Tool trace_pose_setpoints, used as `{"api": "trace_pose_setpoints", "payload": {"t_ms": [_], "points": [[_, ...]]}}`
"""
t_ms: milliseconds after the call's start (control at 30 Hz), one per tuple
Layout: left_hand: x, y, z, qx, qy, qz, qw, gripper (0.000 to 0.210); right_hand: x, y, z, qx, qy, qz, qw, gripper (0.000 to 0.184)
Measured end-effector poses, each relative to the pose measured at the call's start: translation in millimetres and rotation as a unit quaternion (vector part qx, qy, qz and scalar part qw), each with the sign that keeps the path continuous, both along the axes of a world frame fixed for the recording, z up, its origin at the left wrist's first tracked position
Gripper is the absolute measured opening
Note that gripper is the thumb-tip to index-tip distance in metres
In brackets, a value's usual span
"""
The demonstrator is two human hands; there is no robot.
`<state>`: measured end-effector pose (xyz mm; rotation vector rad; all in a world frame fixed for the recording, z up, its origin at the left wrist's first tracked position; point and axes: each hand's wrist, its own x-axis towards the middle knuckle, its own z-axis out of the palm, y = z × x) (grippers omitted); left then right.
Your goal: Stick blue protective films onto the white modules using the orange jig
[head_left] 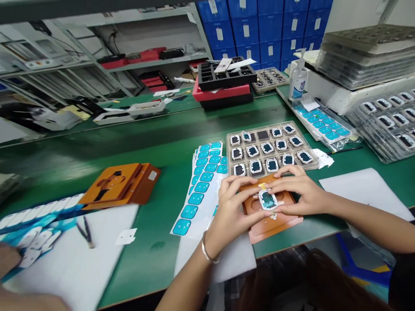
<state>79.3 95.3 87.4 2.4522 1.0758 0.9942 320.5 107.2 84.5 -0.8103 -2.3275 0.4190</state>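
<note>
A small rounded-square part (268, 200) with a white rim and dark teal face lies on an orange jig (275, 222) at the table's front edge. My left hand (234, 206) rests on the jig's left side, its fingertips touching the part's left edge. From the right, my right hand (300, 190) presses fingers on the part's top and right edge. Neither hand lifts it. Just behind the jig sits a clear tray (271, 151) with several similar parts in pockets.
Strips of blue stickers (202, 181) lie left of the jig. A second orange jig (121, 183) stands farther left. Another person's hand (8, 259) shows at the lower left over white sheets. Stacked trays (385, 116), a sanitizer bottle (297, 80) and black bins (227, 77) stand behind.
</note>
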Motion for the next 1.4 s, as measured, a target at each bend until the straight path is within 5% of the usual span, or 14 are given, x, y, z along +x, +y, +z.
{"api": "trace_pose_setpoints", "payload": {"t_ms": [200,367,500,900,1167,1233,1300,1400], "points": [[7,-5,-3.7,-0.001,0.019,-0.038,0.999,0.073,-4,-2,-8.3,-0.084,0.084,-0.021,0.993,0.05],[8,-7,-2.1,0.104,0.046,-0.023,0.993,0.075,-6,-3,-14.3,-0.267,0.232,0.039,0.935,0.058],[8,-6,-1.7,0.162,0.064,-0.008,0.985,0.065,-7,-3,-12.8,-0.329,0.284,0.059,0.899,0.053],[9,-9,5.7,0.217,0.057,0.006,0.975,0.062,-8,-1,-10.5,-0.381,0.33,0.056,0.862,0.051],[2,-3,10.5,0.239,0.029,-0.049,0.969,0.022,-7,0,-9.7,-0.35,0.323,0.025,0.879,0.047],[-9,9,8.1,0.189,0.003,0.011,0.982,0.018,-6,1,-9.7,-0.34,0.325,0.008,0.882,0.045],[-25,26,1.5,0.116,0.007,0.138,0.984,0.018,-4,3,-9.7,-0.329,0.33,0.0,0.884,0.044],[-50,53,-15.9,0.007,0.093,0.305,0.948,0.033,-3,5,-10.2,-0.329,0.329,-0.003,0.885,0.044]]}}
